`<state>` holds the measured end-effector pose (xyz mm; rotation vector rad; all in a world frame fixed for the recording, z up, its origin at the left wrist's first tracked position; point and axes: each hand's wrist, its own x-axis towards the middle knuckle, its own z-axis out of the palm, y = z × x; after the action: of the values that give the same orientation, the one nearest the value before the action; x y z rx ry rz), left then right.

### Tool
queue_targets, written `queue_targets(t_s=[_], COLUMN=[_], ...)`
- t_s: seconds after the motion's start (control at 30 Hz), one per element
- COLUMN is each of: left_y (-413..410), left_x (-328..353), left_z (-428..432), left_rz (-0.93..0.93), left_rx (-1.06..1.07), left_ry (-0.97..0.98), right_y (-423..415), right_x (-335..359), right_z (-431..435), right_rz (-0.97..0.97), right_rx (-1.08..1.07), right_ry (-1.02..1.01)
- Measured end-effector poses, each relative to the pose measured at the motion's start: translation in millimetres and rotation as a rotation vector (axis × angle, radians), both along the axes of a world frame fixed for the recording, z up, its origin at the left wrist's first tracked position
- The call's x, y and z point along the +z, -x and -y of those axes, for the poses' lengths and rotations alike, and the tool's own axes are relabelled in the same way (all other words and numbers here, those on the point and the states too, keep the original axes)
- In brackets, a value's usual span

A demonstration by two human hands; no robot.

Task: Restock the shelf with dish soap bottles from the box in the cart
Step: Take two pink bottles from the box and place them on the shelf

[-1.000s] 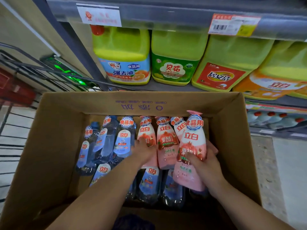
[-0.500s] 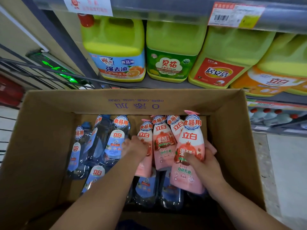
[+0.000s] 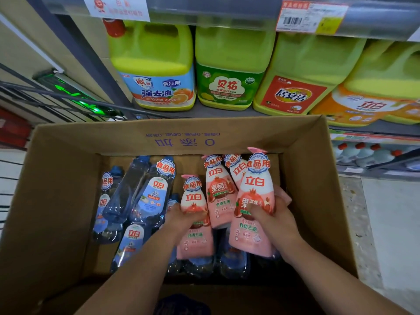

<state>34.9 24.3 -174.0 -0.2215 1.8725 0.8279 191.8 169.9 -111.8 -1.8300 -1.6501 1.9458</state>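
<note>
– Both hands are in the box (image 3: 318,201). What are they on?

– The left hand (image 3: 181,221) is curled round the waist of the left bottle (image 3: 193,196). The right hand (image 3: 275,221) is wrapped round the right bottle (image 3: 255,185), thumb on the label and fingers behind.

– What's different from a second ago?

– The left bottle has come out of its row. Its cap was level with the other pink bottles (image 3: 218,189), and now it sits lower in the view, drawn back toward the person. The right bottle has hardly shifted. It stands tilted by the right wall, its cap above the rest.

– Where does that leave the job?

– Both bottles are still inside the box, over the blue bottles (image 3: 154,196) lying on the bottom, and neither has cleared the rim. I'd judge both grips set and the lift-out next. The shelf (image 3: 200,114) with the green jugs (image 3: 156,64) lies just past the far wall. Plenty of pink and blue bottles remain, so the restocking looks far from finished.
</note>
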Motion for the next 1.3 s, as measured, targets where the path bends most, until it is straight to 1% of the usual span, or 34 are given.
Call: queue_targets(t_s=[0.13,0.27,0.4,0.57,0.7,0.83,0.97,1.07,1.17,1.3], left_y=[-8.0,-11.1,-4.2,10.9,19.3,15.3,-11.0,-47.5,-101.7,-200.7], left_x=[8.7,30.2,68.3,133.6,180.4,220.5,254.3,274.8,293.5,320.0], left_z=[6.7,20.0,27.6,16.4,-1.3,-25.8,-58.3,-86.5,-115.9,-151.9], left_rz=[-0.003,-0.066,-0.096,-0.208,-0.31,-0.371,-0.388,-0.388,-0.356,-0.295], left_rx=[0.054,0.003,-0.001,-0.048,-0.091,-0.166,-0.223,-0.289,-0.336,-0.442], left_ry=[-0.074,-0.119,-0.231,-0.393,-0.484,-0.556,-0.652,-0.726,-0.819,-0.926], right_y=[1.9,0.8,0.5,6.4,5.0,-10.9,-50.4,-95.3,-153.1,-251.1], right_x=[1.4,16.6,47.6,93.9,137.0,177.3,208.8,227.1,244.4,267.5], right_z=[6.4,14.5,24.6,27.7,23.0,15.6,4.7,-4.1,-12.6,-19.6], right_rz=[-0.026,-0.032,-0.086,-0.107,-0.164,-0.241,-0.278,-0.275,-0.292,-0.297], right_rx=[0.014,0.082,0.109,0.048,-0.041,-0.138,-0.26,-0.363,-0.462,-0.564], right_ry=[0.001,-0.009,-0.041,-0.076,-0.209,-0.3,-0.352,-0.419,-0.505,-0.573])
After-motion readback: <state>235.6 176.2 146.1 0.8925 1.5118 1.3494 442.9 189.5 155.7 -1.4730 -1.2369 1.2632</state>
